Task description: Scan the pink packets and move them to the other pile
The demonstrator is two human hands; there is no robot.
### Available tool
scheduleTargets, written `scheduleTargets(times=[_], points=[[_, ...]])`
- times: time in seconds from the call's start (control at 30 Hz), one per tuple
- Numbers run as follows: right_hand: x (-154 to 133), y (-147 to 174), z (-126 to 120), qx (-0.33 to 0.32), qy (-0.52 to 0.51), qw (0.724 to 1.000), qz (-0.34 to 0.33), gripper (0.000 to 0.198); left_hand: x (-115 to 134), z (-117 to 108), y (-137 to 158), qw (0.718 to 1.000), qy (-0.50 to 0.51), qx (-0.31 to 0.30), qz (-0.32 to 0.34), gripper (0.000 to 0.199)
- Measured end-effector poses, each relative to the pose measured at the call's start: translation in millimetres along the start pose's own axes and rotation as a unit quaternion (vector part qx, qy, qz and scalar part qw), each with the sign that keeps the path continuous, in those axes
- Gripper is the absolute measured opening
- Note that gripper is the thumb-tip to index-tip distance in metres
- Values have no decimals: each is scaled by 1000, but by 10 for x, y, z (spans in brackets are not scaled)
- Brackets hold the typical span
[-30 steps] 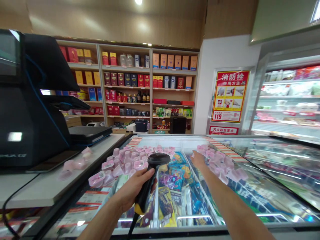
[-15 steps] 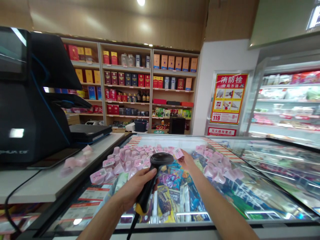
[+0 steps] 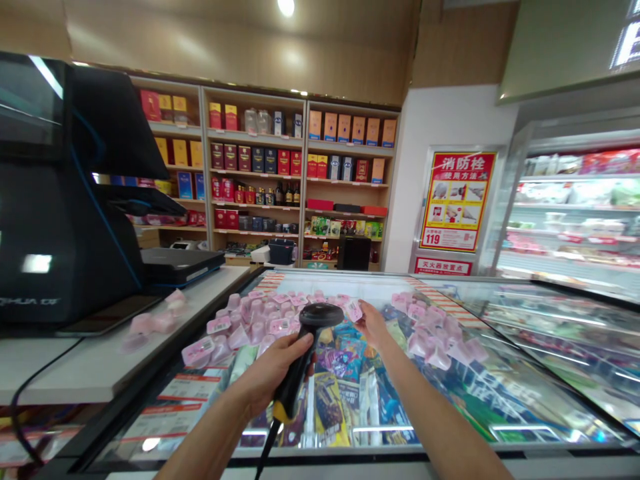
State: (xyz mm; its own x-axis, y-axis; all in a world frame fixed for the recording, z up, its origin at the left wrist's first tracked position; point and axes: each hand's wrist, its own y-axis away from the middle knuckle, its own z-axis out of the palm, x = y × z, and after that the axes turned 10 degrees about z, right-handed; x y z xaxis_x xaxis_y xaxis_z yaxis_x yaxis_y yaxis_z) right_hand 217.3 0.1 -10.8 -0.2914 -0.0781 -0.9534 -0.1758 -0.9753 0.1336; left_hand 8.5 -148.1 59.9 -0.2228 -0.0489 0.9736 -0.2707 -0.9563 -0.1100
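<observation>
Left hand (image 3: 273, 370): grip closed around the black, yellow-trimmed handle of a corded plastic barcode scanner (image 3: 320, 315), held tilted with its broad head uppermost. Right hand (image 3: 373, 325): grip pinching one small pink-and-translucent plastic cup (image 3: 354, 311), its barcode label visible, just right of the scanner's head in this view. Below both lies a glass-topped freezer (image 3: 380, 290) containing colourful wrapped packets (image 3: 345, 360). On the glass, similar pink cups form a left cluster (image 3: 257, 323) and a right cluster (image 3: 434, 333); several more occupy the white tabletop (image 3: 55, 373) beside a black terminal (image 3: 60, 200).
</observation>
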Motion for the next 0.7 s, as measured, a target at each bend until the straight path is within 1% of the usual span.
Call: scheduleTargets(times=[0.07,0.1,0.13,0.2,0.23,0.3,0.37,0.4,0.47,0.57,0.63,0.7], points=[[64,-15,-42,49,103,992,-49,36,-4,22,-23,1000,-8,13,0,24],[105,-22,-56,73,167,980,-84,37,-9,36,-36,1000,-13,20,-1,24],[149,-27,-62,92,232,961,-123,36,-16,53,-49,1000,-15,25,-3,24],[238,-29,-39,118,340,912,-197,33,-40,92,-79,999,-15,30,-8,23],[274,-25,-13,123,379,890,-223,32,-54,115,-94,999,-12,30,-10,23],[305,-4,45,111,434,858,-250,33,-85,162,-121,999,-6,30,-14,22],[252,39,58,88,478,834,-262,36,-112,200,-138,999,-1,26,-18,22],[190,72,26,82,503,818,-265,37,-125,211,-143,999,0,25,-21,22],[11,168,-140,96,560,778,-267,38,-147,214,-148,999,0,22,-26,22],[-284,379,-588,157,650,702,-246,42,-176,196,-149,999,-1,19,-28,23],[-409,526,-898,190,699,657,-210,45,-191,198,-153,999,0,17,-27,22],[-446,636,-1116,189,738,623,-177,47,-200,220,-155,1000,2,12,-29,21]])
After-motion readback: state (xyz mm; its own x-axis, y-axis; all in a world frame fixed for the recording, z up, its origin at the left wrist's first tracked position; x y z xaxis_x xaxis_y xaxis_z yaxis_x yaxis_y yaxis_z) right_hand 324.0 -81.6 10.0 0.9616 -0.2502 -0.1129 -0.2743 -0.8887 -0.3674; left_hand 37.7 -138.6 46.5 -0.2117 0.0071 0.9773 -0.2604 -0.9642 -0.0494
